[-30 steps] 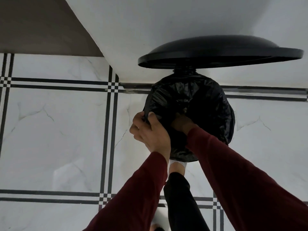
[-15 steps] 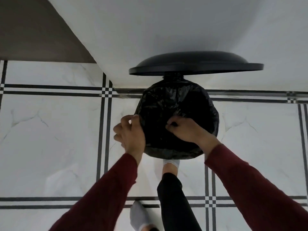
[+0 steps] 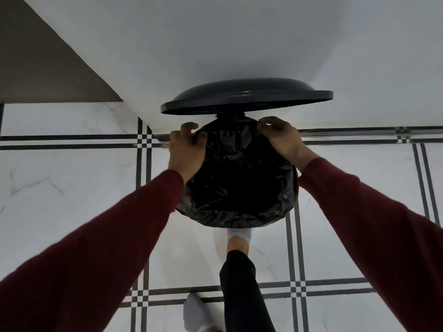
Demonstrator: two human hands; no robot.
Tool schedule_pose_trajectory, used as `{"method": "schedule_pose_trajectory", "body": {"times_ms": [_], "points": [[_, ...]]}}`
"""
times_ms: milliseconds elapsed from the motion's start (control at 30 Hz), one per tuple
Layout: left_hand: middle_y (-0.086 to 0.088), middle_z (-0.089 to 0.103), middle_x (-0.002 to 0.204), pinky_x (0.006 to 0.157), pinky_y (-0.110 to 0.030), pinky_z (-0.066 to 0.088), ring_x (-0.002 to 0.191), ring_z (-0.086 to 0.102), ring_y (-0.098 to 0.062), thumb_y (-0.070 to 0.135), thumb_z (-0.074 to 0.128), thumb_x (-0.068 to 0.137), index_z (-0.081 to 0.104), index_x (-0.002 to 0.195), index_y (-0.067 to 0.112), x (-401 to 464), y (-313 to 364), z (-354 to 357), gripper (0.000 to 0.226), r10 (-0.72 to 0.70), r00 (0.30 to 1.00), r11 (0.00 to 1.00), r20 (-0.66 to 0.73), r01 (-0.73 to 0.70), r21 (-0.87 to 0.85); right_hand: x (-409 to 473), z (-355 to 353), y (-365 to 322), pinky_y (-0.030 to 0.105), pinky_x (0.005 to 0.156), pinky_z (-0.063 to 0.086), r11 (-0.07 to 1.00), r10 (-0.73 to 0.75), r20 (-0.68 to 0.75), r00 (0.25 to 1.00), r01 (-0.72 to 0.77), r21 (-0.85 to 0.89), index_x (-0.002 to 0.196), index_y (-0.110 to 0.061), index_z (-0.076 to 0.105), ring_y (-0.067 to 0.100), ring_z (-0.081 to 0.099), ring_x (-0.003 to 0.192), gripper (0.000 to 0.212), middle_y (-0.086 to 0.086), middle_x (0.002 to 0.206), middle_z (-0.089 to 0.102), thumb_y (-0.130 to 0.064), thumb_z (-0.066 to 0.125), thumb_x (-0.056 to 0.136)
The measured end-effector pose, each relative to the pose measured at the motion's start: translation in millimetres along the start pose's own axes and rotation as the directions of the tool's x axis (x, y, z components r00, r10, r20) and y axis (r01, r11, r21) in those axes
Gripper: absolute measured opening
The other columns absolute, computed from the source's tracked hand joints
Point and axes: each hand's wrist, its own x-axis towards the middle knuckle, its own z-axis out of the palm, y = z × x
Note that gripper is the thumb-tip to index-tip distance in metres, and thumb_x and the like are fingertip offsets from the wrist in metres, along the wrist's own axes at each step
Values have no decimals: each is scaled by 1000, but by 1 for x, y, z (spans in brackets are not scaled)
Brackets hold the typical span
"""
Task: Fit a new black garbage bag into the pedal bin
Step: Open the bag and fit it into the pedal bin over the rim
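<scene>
Both my hands at the far rim of the pedal bin point(image 3: 295, 180).
My left hand point(image 3: 185, 149) and right hand point(image 3: 281, 137) each pinch the black garbage bag point(image 3: 237, 183), lid point(image 3: 247, 95) raised.

Black garbage bag point(image 3: 237, 178) lining pedal bin, lid point(image 3: 247, 97) raised above; left hand point(image 3: 187, 149) and right hand point(image 3: 281, 137) pinching the bag's far rim.
</scene>
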Motion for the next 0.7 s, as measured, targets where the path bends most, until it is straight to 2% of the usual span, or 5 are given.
{"method": "schedule_pose_trajectory", "body": {"times_ms": [133, 300, 433, 500, 700], "points": [[-6, 68, 96, 68, -27, 43, 76, 62, -20, 34, 49, 103, 67, 114, 31, 34, 7, 4, 22, 51, 991, 993, 124, -64, 101, 29, 3, 0, 28, 92, 56, 979, 104, 31, 994, -108, 170, 109, -21, 78, 15, 72, 101, 27, 0, 113, 77, -41, 72, 91], [-13, 66, 128, 108, -41, 42, 124, 55, -37, 36, 44, 105, 67, 121, 15, 50, 18, 4, 34, -91, 984, 977, 154, 58, 203, 41, 1, -3, 38, 91, 62, 918, 210, 182, 961, -258, 302, 102, -19, 82, 23, 78, 81, 33, 6, 91, 81, -44, 78, 81], [-21, 64, 110, 97, -40, 44, 115, 58, -40, 31, 41, 105, 62, 96, 6, 58, 32, 5, 34, -160, 976, 956, 146, 117, 270, 50, 5, -10, 29, 75, 53, 976, 210, 66, 975, -213, 42, 102, -15, 75, 24, 70, 80, 46, 3, 88, 73, -57, 63, 85], [-19, 60, 104, 84, -36, 42, 115, 59, -39, 31, 38, 106, 65, 108, 2, 62, 31, 5, 39, -205, 958, 957, 201, 153, 246, 49, 7, -13, 30, 72, 41, 978, 180, 17, 984, -177, -113, 91, -15, 67, 21, 58, 75, 45, 0, 78, 61, -58, 53, 92], [-18, 62, 140, 111, -43, 46, 128, 59, -36, 62, 40, 98, 61, 137, 9, 39, 7, -9, 69, -358, 911, 922, 203, 379, -77, 47, -1, 2, 33, 94, 46, 983, 166, 37, 986, -168, 72, 110, -20, 75, 25, 60, 98, 47, 4, 103, 64, -58, 52, 96]]}}
